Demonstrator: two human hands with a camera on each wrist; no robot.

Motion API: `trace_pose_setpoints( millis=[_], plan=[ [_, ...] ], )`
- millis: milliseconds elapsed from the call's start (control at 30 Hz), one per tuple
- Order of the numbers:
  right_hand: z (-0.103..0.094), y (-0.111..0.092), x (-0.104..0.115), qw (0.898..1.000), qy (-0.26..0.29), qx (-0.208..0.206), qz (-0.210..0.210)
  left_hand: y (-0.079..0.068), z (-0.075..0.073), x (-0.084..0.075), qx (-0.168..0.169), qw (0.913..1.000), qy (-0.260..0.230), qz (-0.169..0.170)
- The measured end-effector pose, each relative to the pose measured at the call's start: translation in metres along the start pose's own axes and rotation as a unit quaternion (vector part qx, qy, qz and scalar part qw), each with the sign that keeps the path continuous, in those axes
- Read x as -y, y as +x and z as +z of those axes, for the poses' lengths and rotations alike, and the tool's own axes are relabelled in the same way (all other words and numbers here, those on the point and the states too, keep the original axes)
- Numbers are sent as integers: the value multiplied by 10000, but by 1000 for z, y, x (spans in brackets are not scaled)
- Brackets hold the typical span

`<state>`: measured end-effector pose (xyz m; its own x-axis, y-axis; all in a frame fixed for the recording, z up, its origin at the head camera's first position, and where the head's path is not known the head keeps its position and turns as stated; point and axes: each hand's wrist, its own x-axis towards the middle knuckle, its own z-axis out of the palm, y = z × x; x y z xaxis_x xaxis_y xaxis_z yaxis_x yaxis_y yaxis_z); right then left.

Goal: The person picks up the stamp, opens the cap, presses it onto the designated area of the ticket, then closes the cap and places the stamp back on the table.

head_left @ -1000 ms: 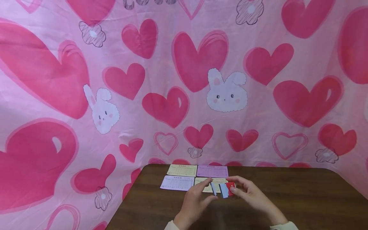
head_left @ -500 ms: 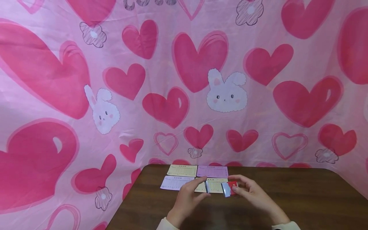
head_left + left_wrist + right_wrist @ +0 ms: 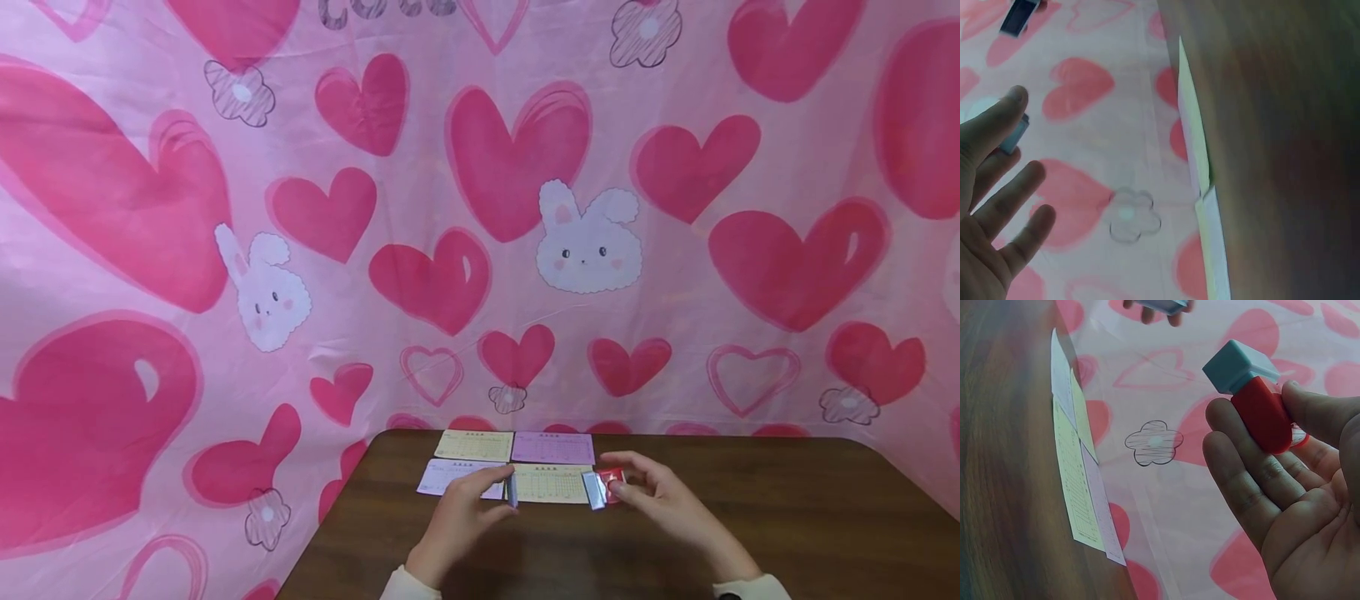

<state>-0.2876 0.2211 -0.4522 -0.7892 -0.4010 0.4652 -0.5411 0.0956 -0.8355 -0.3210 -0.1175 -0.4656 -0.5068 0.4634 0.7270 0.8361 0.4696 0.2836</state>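
Backdrop (image 3: 495,250): hung behind the near yellow slip (image 3: 551,487), printed with hearts and rabbits.
Table (image 3: 810,500): dark wood, extended beneath that slip and to both sides of it.
Left hand (image 3: 465,512): raised near the slip's left end; a small piece, taken to be a cap (image 3: 512,487), is pinched between thumb and finger, the remaining fingers spread.
Right hand (image 3: 663,500): raised just beyond the slip's right end; a red stamp, as it is judged to be (image 3: 1262,412), is pinched between thumb and fingers.
Other slips: the lilac slip (image 3: 450,475) is laid at its left, partly covered by the left hand; the pink slip (image 3: 552,447) is laid behind it, the far yellow slip (image 3: 475,446) behind and to the left.
Stamp: held at the slip's right end, its teal block (image 3: 1239,369) aimed toward the left hand. Uncapping is judged to be in hand, the parts being already apart; for any lowering, the block would need to be turned downward.
Cap: held at the slip's left end, well apart from the stamp. It would need to be kept clear of the slips.
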Motion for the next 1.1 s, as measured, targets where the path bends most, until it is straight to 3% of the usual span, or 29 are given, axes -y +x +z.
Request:
trace_pose_setpoints(
  millis=[267,600,1100],
  plan=[
    [-4,-1,3,9999,-92,-57,57,-9,-33,16,480,9949,200,-863],
    [-9,-3,5,9999,-59,-127,74,-20,-58,34,991,9849,645,-1260],
    [-17,-4,10,9995,68,-239,-178,-40,-87,58,1769,9528,622,-2386]
  ],
)
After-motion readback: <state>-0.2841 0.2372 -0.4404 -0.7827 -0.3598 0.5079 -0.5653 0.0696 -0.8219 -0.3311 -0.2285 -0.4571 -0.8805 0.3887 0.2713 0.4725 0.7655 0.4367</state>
